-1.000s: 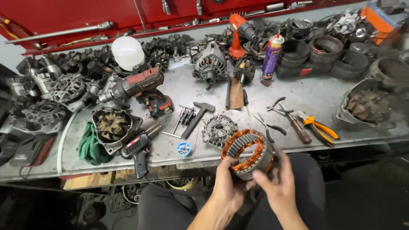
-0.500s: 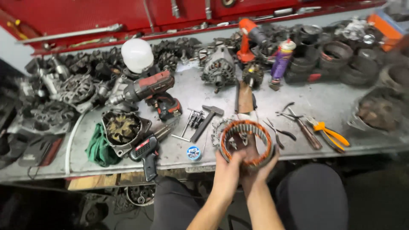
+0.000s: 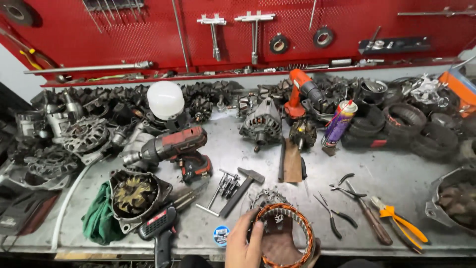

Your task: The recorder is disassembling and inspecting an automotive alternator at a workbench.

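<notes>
A grey metal table (image 3: 396, 173) crowded with parts runs under a red tool board (image 3: 248, 30). Stacked black rubber rings (image 3: 411, 124) fill the far right corner, and grey motor housings (image 3: 59, 144) pile up along the far left edge. A red cordless drill (image 3: 171, 149) lies left of the middle, with a green rag (image 3: 99, 218) and an open round housing (image 3: 134, 193) nearer the front edge. At the front edge, near the middle, the copper-wound ring (image 3: 285, 231) stands tilted, held between both hands: the left hand (image 3: 243, 245) grips its left rim with the thumb over the winding, while the right hand (image 3: 280, 248) shows through the ring's opening, holding it from behind. Just beyond it lies a small hammer (image 3: 243, 188), and orange-handled pliers (image 3: 401, 226) rest towards the front right corner.
</notes>
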